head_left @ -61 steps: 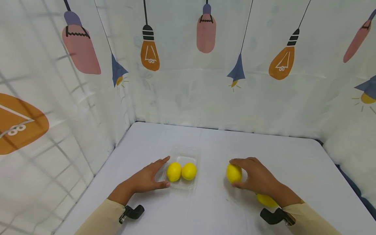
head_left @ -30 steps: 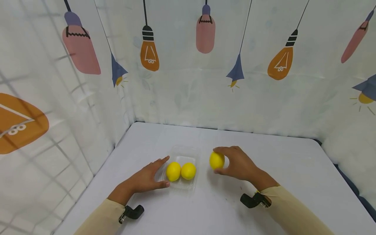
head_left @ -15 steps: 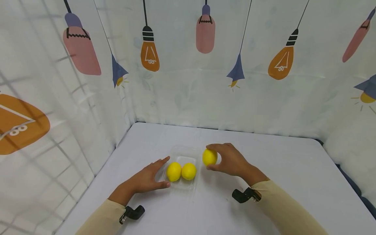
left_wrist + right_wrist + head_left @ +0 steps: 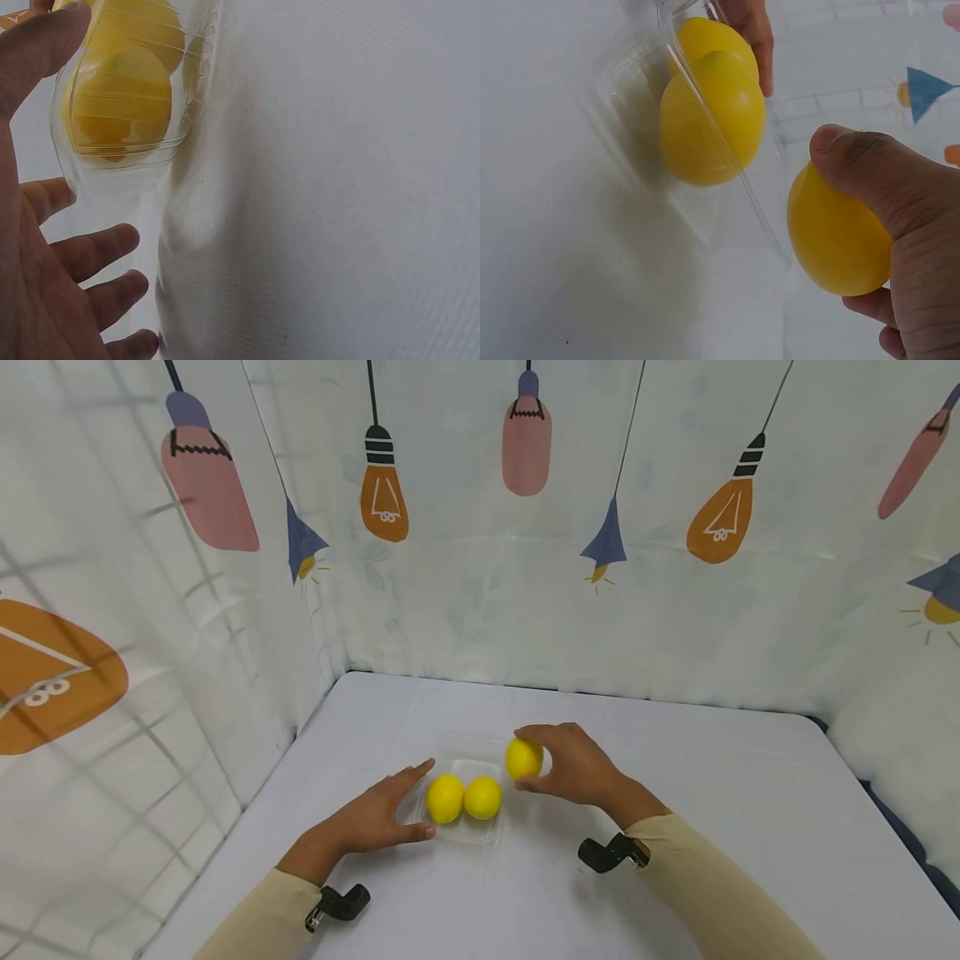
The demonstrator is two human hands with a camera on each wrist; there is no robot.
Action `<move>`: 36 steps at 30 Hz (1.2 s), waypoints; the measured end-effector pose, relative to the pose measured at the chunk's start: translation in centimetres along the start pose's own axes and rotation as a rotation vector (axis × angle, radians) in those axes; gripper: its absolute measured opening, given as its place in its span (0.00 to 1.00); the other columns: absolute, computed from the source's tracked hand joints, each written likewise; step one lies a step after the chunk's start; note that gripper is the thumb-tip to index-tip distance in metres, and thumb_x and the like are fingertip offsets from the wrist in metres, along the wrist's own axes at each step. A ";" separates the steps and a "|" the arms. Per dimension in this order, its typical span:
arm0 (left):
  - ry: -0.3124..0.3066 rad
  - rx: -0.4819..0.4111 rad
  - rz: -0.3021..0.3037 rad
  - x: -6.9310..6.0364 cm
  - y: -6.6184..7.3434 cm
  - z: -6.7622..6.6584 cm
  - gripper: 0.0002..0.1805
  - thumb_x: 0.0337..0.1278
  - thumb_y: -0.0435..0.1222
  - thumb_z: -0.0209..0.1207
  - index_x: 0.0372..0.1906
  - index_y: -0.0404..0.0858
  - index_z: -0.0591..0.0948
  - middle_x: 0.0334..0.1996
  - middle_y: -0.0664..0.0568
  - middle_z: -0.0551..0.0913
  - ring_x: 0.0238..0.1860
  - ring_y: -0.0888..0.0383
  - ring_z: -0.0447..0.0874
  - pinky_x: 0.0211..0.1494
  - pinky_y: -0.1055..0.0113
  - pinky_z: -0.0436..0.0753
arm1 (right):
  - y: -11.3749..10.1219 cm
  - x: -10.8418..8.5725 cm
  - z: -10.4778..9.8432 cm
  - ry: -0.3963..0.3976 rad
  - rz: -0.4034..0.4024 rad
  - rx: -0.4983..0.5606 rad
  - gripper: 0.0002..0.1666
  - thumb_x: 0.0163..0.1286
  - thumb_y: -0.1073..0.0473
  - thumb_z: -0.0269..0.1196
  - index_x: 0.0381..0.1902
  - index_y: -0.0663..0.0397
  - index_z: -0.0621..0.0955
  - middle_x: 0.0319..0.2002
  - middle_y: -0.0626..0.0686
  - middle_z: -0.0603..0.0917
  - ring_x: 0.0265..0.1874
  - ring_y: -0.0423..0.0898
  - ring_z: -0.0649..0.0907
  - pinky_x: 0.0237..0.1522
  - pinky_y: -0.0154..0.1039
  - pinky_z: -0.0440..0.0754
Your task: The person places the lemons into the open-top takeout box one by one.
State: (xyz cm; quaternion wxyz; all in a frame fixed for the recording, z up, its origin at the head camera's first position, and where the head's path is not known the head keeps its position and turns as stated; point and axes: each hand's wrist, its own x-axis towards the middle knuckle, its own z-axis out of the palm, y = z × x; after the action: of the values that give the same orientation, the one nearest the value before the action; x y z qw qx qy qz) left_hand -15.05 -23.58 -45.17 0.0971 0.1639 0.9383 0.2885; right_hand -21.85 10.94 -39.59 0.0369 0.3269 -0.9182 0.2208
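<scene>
A clear plastic container (image 4: 467, 838) stands on the white-covered table, with a left lemon (image 4: 445, 798) and a right lemon (image 4: 482, 797) side by side in its near half. At its left side is my left hand (image 4: 367, 817), thumb and fingers spread apart; in the left wrist view the fingertips (image 4: 56, 196) lie close against the clear wall. My right hand (image 4: 577, 768) pinches another lemon (image 4: 523, 759) between thumb and fingers, at the container's right rim. The right wrist view shows this held lemon (image 4: 832, 232) just outside the clear rim (image 4: 761, 217).
White cloth covers the table (image 4: 675, 760). A curtain (image 4: 465, 593) printed with lamps and bulbs hangs behind it and at the sides. Black camera mounts sit on the left wrist (image 4: 341, 903) and the right wrist (image 4: 611, 853).
My right hand has carried its lemon leftward and away from me to the container's rim. Another lemon seen near the right wrist is now hidden behind the right arm. The left hand has stayed put.
</scene>
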 end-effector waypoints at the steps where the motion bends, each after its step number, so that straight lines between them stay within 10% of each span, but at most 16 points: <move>1: -0.001 -0.002 -0.001 0.0 0.0 0.0 0.57 0.52 0.66 0.68 0.83 0.57 0.53 0.80 0.47 0.57 0.78 0.40 0.54 0.75 0.34 0.56 | -0.1 0.1 0.1 -0.005 0.007 0.001 0.45 0.55 0.40 0.79 0.68 0.47 0.79 0.65 0.46 0.81 0.60 0.48 0.79 0.66 0.49 0.71; 36: -0.006 0.002 -0.004 0.2 -0.4 0.2 0.57 0.52 0.67 0.67 0.83 0.58 0.53 0.79 0.47 0.58 0.78 0.40 0.55 0.74 0.34 0.57 | -2.0 3.9 2.5 -0.120 0.061 0.054 0.43 0.61 0.39 0.76 0.71 0.43 0.77 0.68 0.44 0.78 0.64 0.50 0.77 0.68 0.50 0.73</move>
State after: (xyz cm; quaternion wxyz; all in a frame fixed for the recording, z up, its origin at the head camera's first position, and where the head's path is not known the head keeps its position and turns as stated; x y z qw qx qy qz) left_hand -15.25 -23.68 -45.56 0.1002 0.1632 0.9386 0.2871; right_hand -23.46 6.19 -40.26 -0.0338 0.3121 -0.9220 0.2267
